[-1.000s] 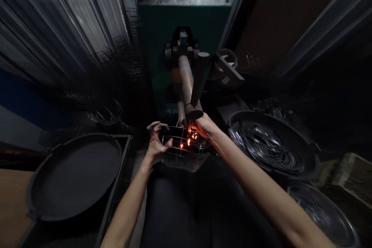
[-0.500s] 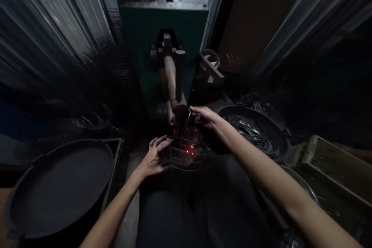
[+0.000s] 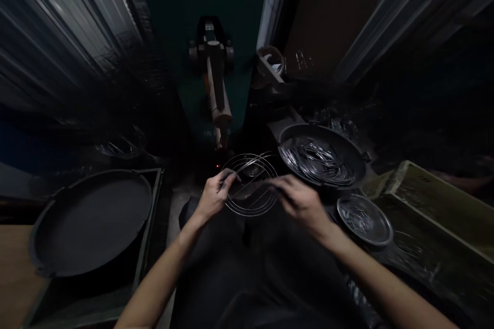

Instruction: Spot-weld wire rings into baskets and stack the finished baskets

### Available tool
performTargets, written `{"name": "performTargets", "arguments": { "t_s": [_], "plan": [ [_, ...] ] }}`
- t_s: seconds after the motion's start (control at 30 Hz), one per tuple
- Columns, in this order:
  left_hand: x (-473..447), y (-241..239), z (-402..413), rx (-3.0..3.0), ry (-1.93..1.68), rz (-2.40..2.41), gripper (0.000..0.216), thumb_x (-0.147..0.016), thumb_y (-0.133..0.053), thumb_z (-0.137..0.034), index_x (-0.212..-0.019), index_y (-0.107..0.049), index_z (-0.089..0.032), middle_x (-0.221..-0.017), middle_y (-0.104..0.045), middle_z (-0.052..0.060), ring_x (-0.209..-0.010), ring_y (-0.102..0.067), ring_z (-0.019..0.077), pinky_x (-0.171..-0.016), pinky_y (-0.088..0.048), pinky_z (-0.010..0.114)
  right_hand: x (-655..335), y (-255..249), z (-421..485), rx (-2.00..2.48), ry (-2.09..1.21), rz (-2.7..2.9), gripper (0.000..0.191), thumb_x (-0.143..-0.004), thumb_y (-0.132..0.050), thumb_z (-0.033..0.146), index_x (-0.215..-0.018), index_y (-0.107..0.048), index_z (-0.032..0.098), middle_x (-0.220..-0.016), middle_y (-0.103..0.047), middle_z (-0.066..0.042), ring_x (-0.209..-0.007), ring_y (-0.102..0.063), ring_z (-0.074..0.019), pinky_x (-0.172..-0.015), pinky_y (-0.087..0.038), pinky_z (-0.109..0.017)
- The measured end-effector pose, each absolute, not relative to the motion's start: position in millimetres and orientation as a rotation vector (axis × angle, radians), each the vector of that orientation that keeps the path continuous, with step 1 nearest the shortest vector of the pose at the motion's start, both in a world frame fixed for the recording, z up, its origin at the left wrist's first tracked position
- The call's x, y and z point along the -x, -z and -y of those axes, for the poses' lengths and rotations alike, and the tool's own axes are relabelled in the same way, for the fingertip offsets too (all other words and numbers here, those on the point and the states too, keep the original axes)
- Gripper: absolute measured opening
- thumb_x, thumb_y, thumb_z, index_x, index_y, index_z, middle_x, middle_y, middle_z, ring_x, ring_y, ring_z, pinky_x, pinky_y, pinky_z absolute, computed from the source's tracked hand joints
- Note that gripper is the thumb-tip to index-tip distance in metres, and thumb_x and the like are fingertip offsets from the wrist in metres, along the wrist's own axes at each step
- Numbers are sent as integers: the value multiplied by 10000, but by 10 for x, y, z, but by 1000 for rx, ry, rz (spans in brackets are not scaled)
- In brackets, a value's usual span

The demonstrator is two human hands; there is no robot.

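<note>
A round wire rack [image 3: 250,185] made of concentric rings lies flat over my lap, below the welding arm [image 3: 217,97] of a green machine [image 3: 208,41]. My left hand [image 3: 214,196] pinches the rack's left rim with closed fingers. My right hand [image 3: 299,200] is at the rack's right edge, fingers curled and blurred by motion, seemingly holding the rim. The arm's tip hangs a little above and behind the rack.
A wide dark empty pan [image 3: 90,221] sits at my left in a metal tray. At my right stand a dark basin of wire rings [image 3: 320,159] and a small dish of short wire pieces [image 3: 363,218]. A worn wooden box [image 3: 436,205] lies far right.
Sparks at the rack have died out. The rack has come down from the welding arm and turned flat toward me. My right hand dropped from the arm's tip to the rack's right edge.
</note>
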State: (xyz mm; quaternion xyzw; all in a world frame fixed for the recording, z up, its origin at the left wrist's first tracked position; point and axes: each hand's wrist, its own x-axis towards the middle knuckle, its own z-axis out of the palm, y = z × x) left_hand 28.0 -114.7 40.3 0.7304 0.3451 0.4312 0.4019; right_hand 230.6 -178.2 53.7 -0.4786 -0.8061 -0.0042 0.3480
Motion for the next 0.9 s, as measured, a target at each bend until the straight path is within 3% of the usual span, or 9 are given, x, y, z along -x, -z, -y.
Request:
{"name": "performTargets", "arguments": {
  "t_s": [0.1, 0.23, 0.37, 0.47, 0.57, 0.63, 0.77, 0.9],
  "plan": [
    [-111, -544, 1163, -1986, -1038, -806, 288, -884, -452, -396, -802, -620, -176, -687, -604, -8, -635, -555, 116, -605, -427, 209, -2619, -830, 1746, 1291, 260, 2072, 366, -935, -411, 246, -1286, -514, 250, -1160, -595, -96, -1069, -541, -233, -906, -428, -386],
    [-63, -635, 1062, -2047, -1110, -911, 303, -886, -450, -394, -811, -628, -160, -761, -643, 8, -727, -590, 132, -690, -443, 210, -2617, -831, 1488, 1317, 248, 2196, 342, -947, -397, 292, -1213, -591, 198, -893, -638, -77, -800, -599, -182, -715, -462, -280],
    [-57, -480, 905, -2189, -1110, -1183, 268, -904, -433, -324, -906, -638, -152, -819, -671, 29, -754, -618, 131, -690, -444, 198, -2388, -693, 1276, 1486, 292, 2288, 356, -947, -404, 288, -1263, -553, 218, -831, -621, -47, -721, -597, -144, -580, -402, -215],
    [-13, -355, 834, -2524, -850, -1490, 280, -913, -398, -220, -1093, -608, -175, -862, -670, 60, -754, -636, 148, -656, -447, 216, -2228, -649, 1170, 1655, 435, 2454, 446, -935, -368, 191, -1376, -417, 234, -889, -620, -63, -742, -603, -152, -525, -360, -218],
    [30, -319, 811, -2780, -428, -1688, 447, -899, -339, -114, -1322, -448, -209, -920, -651, 93, -711, -646, 162, -595, -445, 235, -2126, -622, 1087, 1744, 509, 2624, 543, -902, -319, 90, -1433, -302, 203, -961, -612, -100, -766, -616, -174, -528, -368, -233],
    [55, -311, 798, -2844, -272, -1650, 511, -885, -331, -82, -1378, -366, -213, -967, -646, 105, -703, -650, 164, -581, -441, 237, -2090, -575, 1061, 1772, 507, 2702, 559, -896, -298, 72, -1442, -270, 189, -985, -610, -118, -766, -627, -190, -547, -392, -245],
    [92, -174, 753, -2717, -348, -1317, 384, -893, -382, -167, -1258, -495, -206, -881, -676, 61, -746, -654, 154, -607, -425, 199, -2065, -371, 1128, 1832, 343, 2752, 546, -894, -304, 69, -1427, -297, 190, -1030, -618, -131, -789, -644, -215, -604, -442, -270],
    [70, 125, 772, -2544, -387, -1112, 302, -874, -406, -201, -1110, -594, -192, -762, -678, 27, -689, -642, 124, -583, -392, 166, -2116, -148, 1253, 1859, -108, 2555, 374, -949, -353, 241, -1297, -487, 206, -1043, -651, -103, -909, -635, -228, -742, -477, -301]
  ]
}}
